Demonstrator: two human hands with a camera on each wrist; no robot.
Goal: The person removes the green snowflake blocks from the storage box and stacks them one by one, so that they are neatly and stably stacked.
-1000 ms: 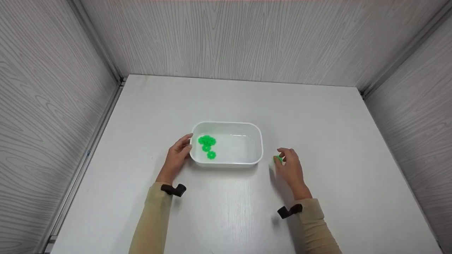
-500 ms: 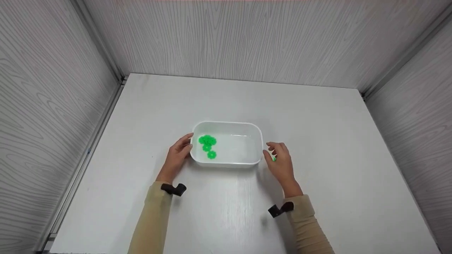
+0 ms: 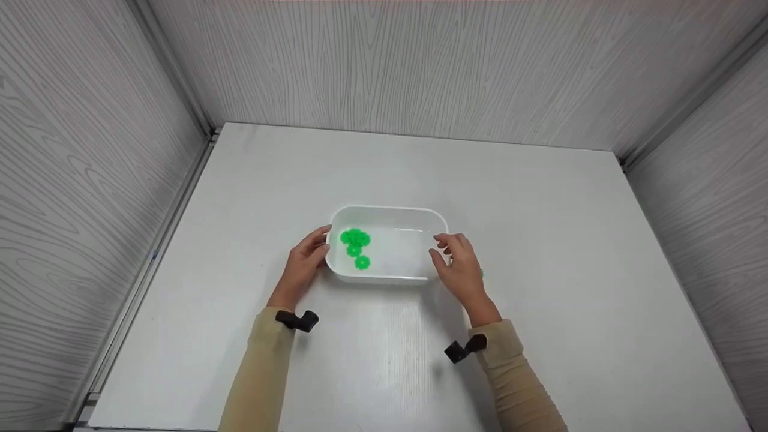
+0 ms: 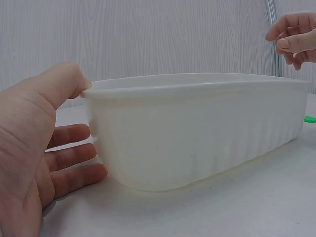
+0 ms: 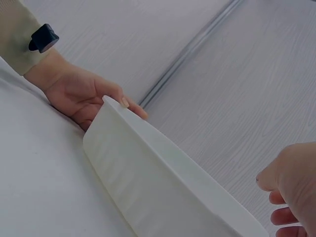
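A white rectangular plastic container (image 3: 399, 278) stands on the table. Several green flower-shaped discs (image 3: 355, 237) lie at the left end inside it. My left hand (image 3: 303, 267) holds that end, its thumb at the rim and its other fingers against the outer wall, as the left wrist view shows. Above the container's right rim hovers my right hand (image 3: 461, 270), fingers loosely bent and apart; no thing shows between them. Just right of this hand a bit of a green piece (image 3: 482, 273) peeks out, mostly hidden. The left wrist view shows a green piece (image 4: 309, 119) on the table beyond the container.
The white table (image 3: 570, 240) is bounded by grey wood-grain panels (image 3: 390, 66) at the back and both sides. Black wrist cameras (image 3: 297, 321) sit at the cuffs of beige sleeves (image 3: 504, 354).
My right hand has moved left and forward, away from the green piece at its fingers, to above the container's right rim. The left hand keeps its place on the container.
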